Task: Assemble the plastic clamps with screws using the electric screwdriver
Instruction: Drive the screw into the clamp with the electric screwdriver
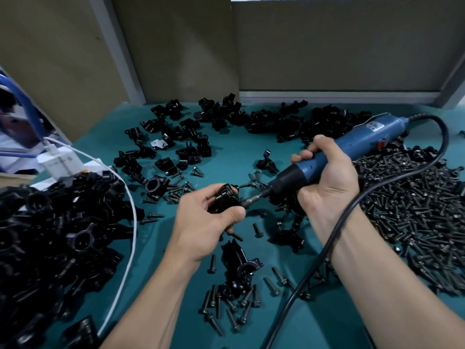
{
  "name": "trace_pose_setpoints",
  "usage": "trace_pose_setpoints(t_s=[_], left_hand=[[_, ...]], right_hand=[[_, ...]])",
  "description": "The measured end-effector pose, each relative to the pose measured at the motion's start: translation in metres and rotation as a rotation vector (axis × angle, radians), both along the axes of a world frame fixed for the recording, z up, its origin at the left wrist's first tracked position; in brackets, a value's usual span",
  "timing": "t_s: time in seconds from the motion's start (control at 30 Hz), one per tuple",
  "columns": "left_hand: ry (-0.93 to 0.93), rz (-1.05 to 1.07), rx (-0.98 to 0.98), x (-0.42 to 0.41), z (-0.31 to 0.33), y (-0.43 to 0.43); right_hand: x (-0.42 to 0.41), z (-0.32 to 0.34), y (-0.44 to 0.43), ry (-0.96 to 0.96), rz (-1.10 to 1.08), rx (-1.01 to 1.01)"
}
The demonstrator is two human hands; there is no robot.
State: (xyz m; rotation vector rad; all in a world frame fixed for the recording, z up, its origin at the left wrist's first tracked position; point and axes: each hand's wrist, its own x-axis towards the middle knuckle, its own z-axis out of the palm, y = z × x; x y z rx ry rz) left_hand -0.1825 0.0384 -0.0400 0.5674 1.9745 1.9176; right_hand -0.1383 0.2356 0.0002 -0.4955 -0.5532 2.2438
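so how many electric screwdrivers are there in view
1: the blue electric screwdriver, gripped by the right hand, its bit at the clamp held in the left hand. No other shows.

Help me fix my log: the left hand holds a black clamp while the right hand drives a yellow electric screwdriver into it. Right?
Not quite. The head view shows the electric screwdriver is blue, not yellow. The rest stands: the left hand holds the black clamp and the right hand drives the screwdriver into it.
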Motion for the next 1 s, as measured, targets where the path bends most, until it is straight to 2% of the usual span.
trace_pose_setpoints(t_s=[0.63, 0.77, 0.9, 1.0], left_hand=[[-0.002, -0.010, -0.088, 0.000, -0.001, -0.002], [-0.102, -0.014, -0.029, 0.001, 0.003, -0.002], [-0.359, -0.090, 0.059, 0.003, 0.011, -0.002], [-0.498, -0.198, 0.021, 0.002, 0.015, -0.005]], right_hand=[[-0.001, -0.007, 0.003, 0.000, 0.005, -0.021], [0.001, -0.001, 0.002, 0.070, 0.043, 0.021], [0.003, 0.006, 0.001, 0.158, 0.142, 0.060], [0.009, 0.007, 0.006, 0.215, 0.247, 0.071]])
